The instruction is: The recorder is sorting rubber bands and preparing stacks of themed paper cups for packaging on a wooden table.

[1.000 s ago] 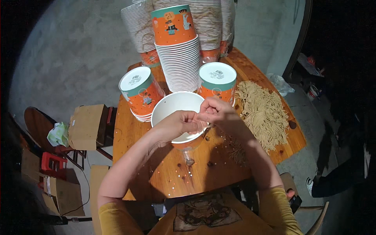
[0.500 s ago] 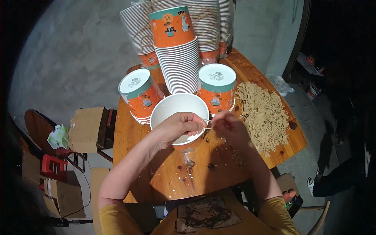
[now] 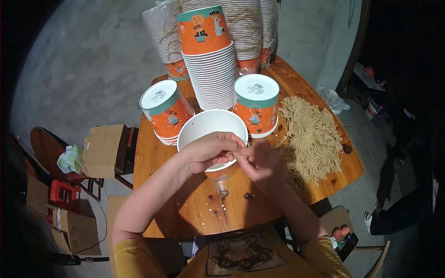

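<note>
I see the open paper bowl (image 3: 209,132) upright at the table's (image 3: 194,208) near centre, directly ahead of both hands. My left hand (image 3: 211,150) lies over its near rim, fingers curled shut on that rim. My right hand (image 3: 260,161) sits just right of the rim, pinched; on what, I cannot tell. The noodle pile (image 3: 311,136) lies farther right, nearer the right hand.

Single head view, steeply downward, close over wooden table (image 3: 185,204), fisheye-bent edges
</note>
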